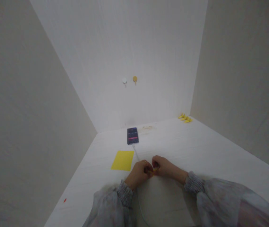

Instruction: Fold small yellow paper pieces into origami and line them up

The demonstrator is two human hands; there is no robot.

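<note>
My left hand (139, 171) and my right hand (164, 166) meet over the white table (196, 148), fingers curled together. Both pinch a small yellow piece (153, 170), which looks like folded paper; most of it is hidden by the fingers. A flat yellow paper sheet (123, 160) lies just left of my left hand. Both sleeves are light grey with gathered cuffs.
A dark blurred rectangular object (132, 136) lies beyond the sheet, with a thin white cable (136, 153) running toward me. Several small yellow folded pieces (185, 118) sit in the far right corner. Two round hooks (129, 80) are on the back wall. Walls enclose the table on three sides. A tiny red speck (65, 200) lies near the left edge.
</note>
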